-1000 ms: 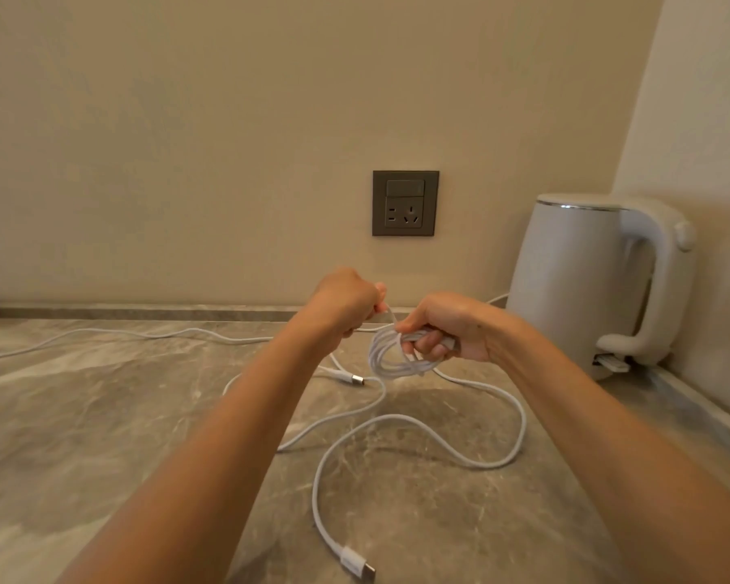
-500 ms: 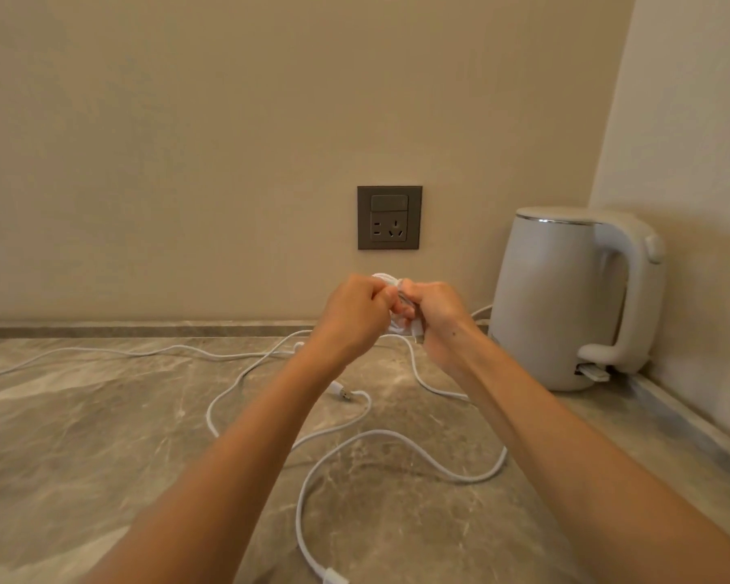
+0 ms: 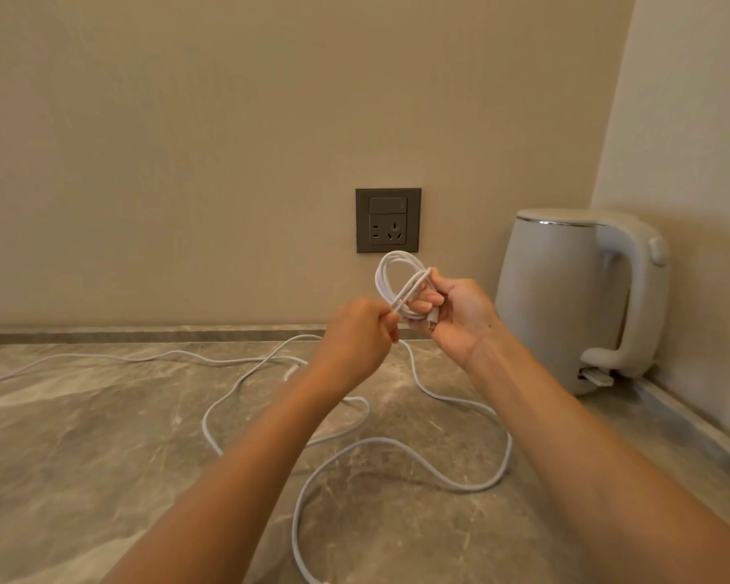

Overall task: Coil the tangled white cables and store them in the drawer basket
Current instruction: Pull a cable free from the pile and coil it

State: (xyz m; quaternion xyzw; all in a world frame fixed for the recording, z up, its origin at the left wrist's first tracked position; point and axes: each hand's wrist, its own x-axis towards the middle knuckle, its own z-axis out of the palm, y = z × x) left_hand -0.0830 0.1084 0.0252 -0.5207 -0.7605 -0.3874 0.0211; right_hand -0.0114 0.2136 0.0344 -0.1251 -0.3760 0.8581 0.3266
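My right hand (image 3: 456,314) gripped the coiled cable (image 3: 399,284); my left hand (image 3: 357,335) pinched its loose strand above the bench (image 3: 102,436).

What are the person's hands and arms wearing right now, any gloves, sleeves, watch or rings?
Nothing worn shows. The left hand and right hand are bare: no gloves, no rings on the visible fingers. The left forearm and right forearm are bare down to the frame edge, with no sleeve, watch or band at either wrist.
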